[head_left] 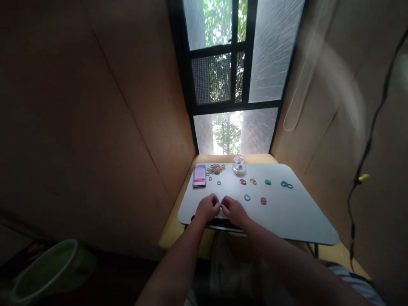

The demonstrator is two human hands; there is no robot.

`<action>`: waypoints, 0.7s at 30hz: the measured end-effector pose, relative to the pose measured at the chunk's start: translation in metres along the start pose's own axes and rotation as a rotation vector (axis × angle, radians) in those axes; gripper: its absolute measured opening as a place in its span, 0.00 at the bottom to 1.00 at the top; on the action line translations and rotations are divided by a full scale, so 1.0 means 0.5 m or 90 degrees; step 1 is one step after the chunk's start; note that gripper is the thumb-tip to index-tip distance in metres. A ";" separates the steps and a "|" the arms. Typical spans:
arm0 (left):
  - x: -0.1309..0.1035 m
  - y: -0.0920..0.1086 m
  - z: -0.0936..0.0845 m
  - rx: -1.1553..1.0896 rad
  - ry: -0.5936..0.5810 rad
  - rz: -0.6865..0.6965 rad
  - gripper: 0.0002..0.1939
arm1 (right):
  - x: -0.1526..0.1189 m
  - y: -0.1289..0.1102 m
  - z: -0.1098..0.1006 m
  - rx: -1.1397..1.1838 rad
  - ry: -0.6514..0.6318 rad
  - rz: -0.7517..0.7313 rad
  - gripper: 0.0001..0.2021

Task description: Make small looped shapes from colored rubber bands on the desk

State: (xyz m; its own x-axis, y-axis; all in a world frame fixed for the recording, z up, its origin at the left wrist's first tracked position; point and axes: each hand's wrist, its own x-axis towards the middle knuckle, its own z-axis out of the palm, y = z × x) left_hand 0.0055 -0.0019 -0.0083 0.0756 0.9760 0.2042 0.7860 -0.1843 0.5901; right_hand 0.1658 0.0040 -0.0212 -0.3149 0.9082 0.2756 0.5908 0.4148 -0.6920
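Near the front edge of the white folding table, my left hand and my right hand meet with fingertips pinched together. Between them shows a sliver of something small, too little to name. Beyond my hands lies a single green band, like a small hair tie. To the right of my right hand are a purple band and some pink bands. Farther back sit red bands, yellow bands, a green bunch and blue bands. A mixed pile of coloured bands lies at the back left.
A phone with a lit screen lies at the table's left edge. At the back stands a clear plastic container. Walls flank the table, with a window behind it. A green basin is at lower left; a dark cable hangs right.
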 end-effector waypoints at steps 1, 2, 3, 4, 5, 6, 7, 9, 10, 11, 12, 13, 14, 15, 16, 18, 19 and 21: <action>-0.002 -0.002 0.000 -0.006 -0.005 0.000 0.02 | 0.000 -0.001 0.000 0.001 0.001 0.003 0.03; -0.004 -0.003 -0.001 -0.011 -0.007 0.006 0.02 | 0.000 -0.002 0.001 0.002 0.001 0.003 0.03; -0.006 -0.004 -0.002 -0.012 -0.010 0.014 0.03 | -0.001 -0.003 0.002 0.003 0.005 0.004 0.03; -0.008 -0.005 -0.003 -0.009 -0.009 0.020 0.03 | -0.001 -0.003 0.002 0.006 0.008 0.007 0.04; -0.009 -0.005 -0.004 -0.005 -0.009 0.023 0.03 | -0.002 -0.003 0.003 0.011 0.013 0.010 0.04; -0.011 -0.005 -0.005 0.000 -0.008 0.024 0.03 | -0.002 -0.002 0.004 0.018 0.019 0.012 0.04; -0.012 -0.004 -0.006 0.004 -0.008 0.023 0.04 | -0.001 0.000 0.004 0.028 0.023 0.015 0.04; -0.013 -0.002 -0.007 0.007 -0.011 0.020 0.04 | 0.001 0.004 0.006 0.048 0.025 0.023 0.05; -0.013 -0.001 -0.007 0.008 -0.011 0.021 0.04 | 0.003 0.006 0.007 0.059 0.025 0.029 0.05; -0.014 -0.001 -0.008 0.007 -0.011 0.022 0.05 | 0.005 0.008 0.008 0.070 0.025 0.037 0.05; -0.013 -0.001 -0.008 0.007 -0.009 0.025 0.05 | 0.007 0.011 0.009 0.083 0.023 0.046 0.05; -0.013 -0.001 -0.008 0.007 -0.007 0.029 0.05 | 0.009 0.014 0.010 0.096 0.023 0.053 0.06; -0.013 -0.001 -0.008 0.006 -0.005 0.034 0.06 | 0.011 0.016 0.012 0.110 0.024 0.059 0.06; -0.012 -0.001 -0.007 0.004 -0.004 0.039 0.07 | 0.013 0.019 0.013 0.124 0.024 0.064 0.06; -0.012 -0.001 -0.007 0.001 -0.006 0.044 0.07 | 0.015 0.021 0.015 0.137 0.024 0.068 0.06; -0.011 -0.001 -0.006 -0.003 -0.010 0.048 0.08 | 0.017 0.024 0.018 0.155 0.026 0.080 0.06; -0.011 -0.001 -0.005 -0.004 -0.010 0.047 0.08 | 0.018 0.025 0.019 0.160 0.028 0.085 0.06; -0.010 0.000 -0.005 -0.006 -0.007 0.040 0.07 | 0.019 0.026 0.021 0.167 0.032 0.091 0.07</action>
State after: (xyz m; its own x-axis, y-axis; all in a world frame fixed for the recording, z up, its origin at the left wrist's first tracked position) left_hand 0.0037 -0.0072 -0.0074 0.1314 0.9639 0.2317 0.7741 -0.2458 0.5834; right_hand 0.1626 0.0177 -0.0348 -0.2015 0.9607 0.1911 0.4124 0.2602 -0.8730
